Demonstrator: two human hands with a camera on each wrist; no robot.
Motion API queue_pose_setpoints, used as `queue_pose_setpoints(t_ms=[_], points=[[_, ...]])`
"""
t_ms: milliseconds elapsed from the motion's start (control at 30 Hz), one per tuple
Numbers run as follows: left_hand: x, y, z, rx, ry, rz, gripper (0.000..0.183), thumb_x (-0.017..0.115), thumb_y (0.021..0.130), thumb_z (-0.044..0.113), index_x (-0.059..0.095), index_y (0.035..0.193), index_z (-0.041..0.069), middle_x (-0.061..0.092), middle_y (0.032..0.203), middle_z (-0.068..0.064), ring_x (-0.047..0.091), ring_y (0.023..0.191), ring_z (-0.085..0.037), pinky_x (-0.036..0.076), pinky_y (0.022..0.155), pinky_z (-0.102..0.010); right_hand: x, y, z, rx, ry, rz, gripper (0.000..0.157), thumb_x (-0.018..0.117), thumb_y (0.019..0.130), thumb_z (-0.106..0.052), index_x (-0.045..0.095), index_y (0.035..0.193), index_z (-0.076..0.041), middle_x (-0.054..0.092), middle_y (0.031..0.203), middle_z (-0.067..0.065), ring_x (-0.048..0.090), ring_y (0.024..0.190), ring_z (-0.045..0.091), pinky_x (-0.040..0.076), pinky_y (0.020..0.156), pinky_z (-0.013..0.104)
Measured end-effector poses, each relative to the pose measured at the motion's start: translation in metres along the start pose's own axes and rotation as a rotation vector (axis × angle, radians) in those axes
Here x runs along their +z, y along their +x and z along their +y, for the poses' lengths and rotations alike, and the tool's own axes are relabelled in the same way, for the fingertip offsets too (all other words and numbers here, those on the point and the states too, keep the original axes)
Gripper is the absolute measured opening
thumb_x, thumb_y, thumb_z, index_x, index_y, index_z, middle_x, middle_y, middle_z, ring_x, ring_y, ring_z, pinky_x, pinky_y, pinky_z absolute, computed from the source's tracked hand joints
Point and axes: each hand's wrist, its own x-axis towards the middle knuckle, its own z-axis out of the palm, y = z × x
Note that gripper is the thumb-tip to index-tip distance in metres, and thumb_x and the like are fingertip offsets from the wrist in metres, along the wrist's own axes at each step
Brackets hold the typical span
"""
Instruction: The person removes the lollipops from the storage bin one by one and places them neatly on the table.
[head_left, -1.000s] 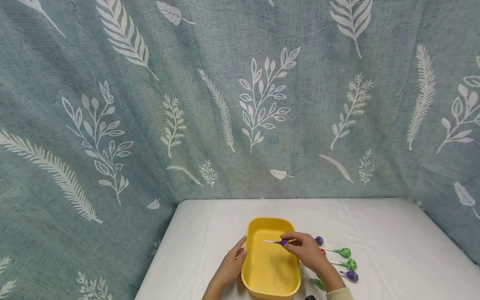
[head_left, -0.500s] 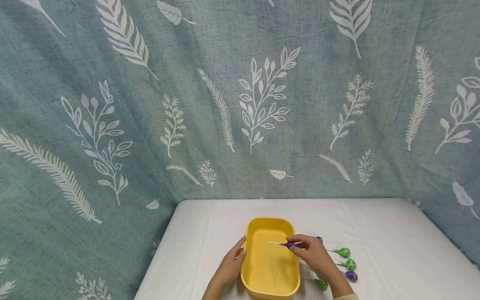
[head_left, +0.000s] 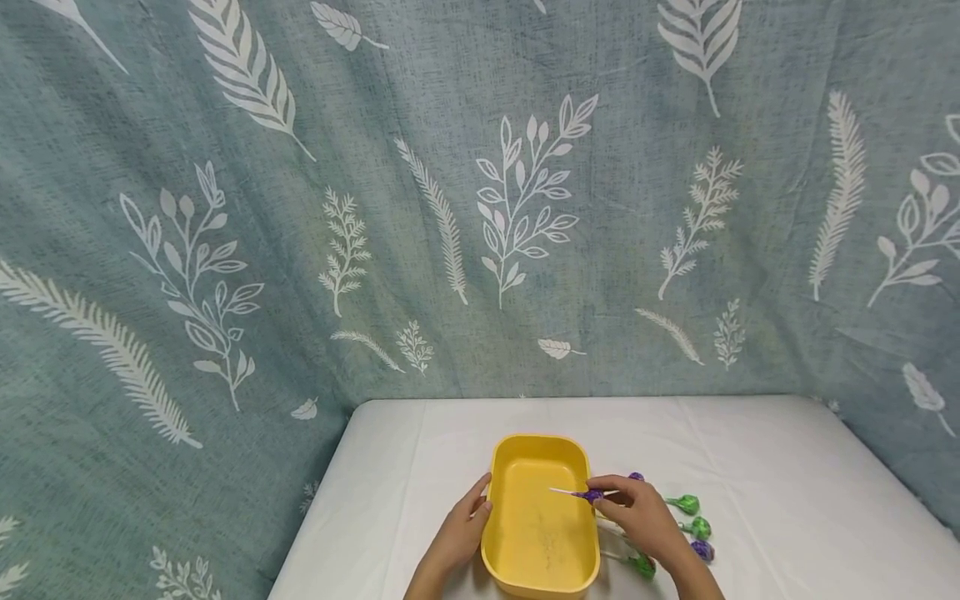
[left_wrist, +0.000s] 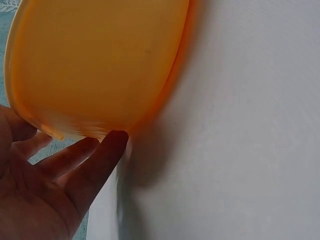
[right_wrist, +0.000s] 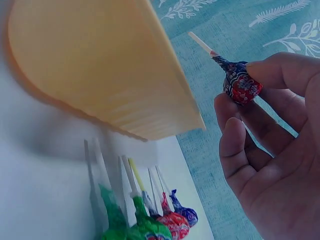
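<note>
A yellow plastic tray (head_left: 540,546) stands on the white-covered table. My left hand (head_left: 461,529) rests along its left outer side; in the left wrist view its extended fingers touch the tray wall. With thumb and fingertips, my right hand (head_left: 639,510) pinches a purple-wrapped lollipop (right_wrist: 240,85) by its candy head, above the tray's right rim. The white stick points left over the tray. Right of the tray lie several more lollipops, among them a green one (head_left: 700,527), a purple one (head_left: 702,550) and a red one (right_wrist: 174,226).
The white tabletop (head_left: 787,475) stretches to both sides of the tray. A green-blue curtain (head_left: 615,208) with white leaf prints hangs behind it and along the sides. Another green lollipop (head_left: 643,566) lies close to the tray's right wall.
My right hand has drawn back to the right and slightly nearer, carrying the purple lollipop from over the tray to its right rim. My left hand and the tray have stayed put.
</note>
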Motion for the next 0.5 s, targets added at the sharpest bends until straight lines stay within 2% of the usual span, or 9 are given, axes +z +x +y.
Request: queue_pose_setpoints(t_ms=[167, 233, 300, 400, 500], points=[[0.0, 0.0, -0.001, 0.008, -0.007, -0.004, 0.049, 0.049, 0.108, 0.019, 0.041, 0.156, 0.014, 0.043, 0.154, -0.023, 0.046, 0.136, -0.045, 0.037, 0.11, -0.064, -0.005, -0.005, 0.002, 0.043, -0.013, 0.036, 0.031, 0.072, 0.093, -0.013, 0.072, 0.122, -0.003, 0.072, 0.113, 0.011, 0.07, 0.093, 0.022, 0.059, 0.074, 0.03], [0.0, 0.001, -0.001, 0.006, -0.01, -0.004, 0.049, 0.05, 0.108, 0.018, 0.042, 0.156, 0.014, 0.044, 0.153, -0.023, 0.047, 0.136, -0.045, 0.037, 0.109, -0.065, -0.008, -0.007, 0.003, 0.079, -0.014, 0.054, 0.032, 0.072, 0.092, -0.013, 0.072, 0.123, -0.004, 0.073, 0.112, 0.009, 0.069, 0.089, 0.022, 0.058, 0.062, 0.029], [0.001, 0.001, -0.002, 0.007, -0.012, -0.002, 0.049, 0.05, 0.107, 0.018, 0.042, 0.156, 0.014, 0.045, 0.152, -0.024, 0.048, 0.135, -0.044, 0.038, 0.109, -0.065, -0.01, -0.008, 0.004, 0.103, -0.013, 0.073, 0.031, 0.072, 0.092, -0.012, 0.073, 0.122, -0.005, 0.072, 0.111, 0.008, 0.068, 0.088, 0.023, 0.056, 0.059, 0.029], [0.001, 0.001, -0.002, 0.006, -0.011, 0.001, 0.049, 0.051, 0.107, 0.018, 0.043, 0.156, 0.014, 0.047, 0.151, -0.023, 0.049, 0.134, -0.043, 0.038, 0.108, -0.064, -0.013, -0.011, 0.005, 0.113, 0.0, 0.085, 0.032, 0.072, 0.092, -0.011, 0.072, 0.123, -0.004, 0.072, 0.11, 0.009, 0.067, 0.087, 0.026, 0.057, 0.058, 0.032], [0.0, 0.001, -0.001, 0.007, -0.015, 0.001, 0.05, 0.051, 0.107, 0.018, 0.043, 0.156, 0.014, 0.048, 0.15, -0.024, 0.049, 0.134, -0.043, 0.039, 0.108, -0.064, -0.018, -0.014, 0.007, 0.103, 0.006, 0.093, 0.032, 0.073, 0.092, -0.01, 0.071, 0.123, -0.001, 0.071, 0.112, 0.011, 0.068, 0.09, 0.027, 0.06, 0.068, 0.035]])
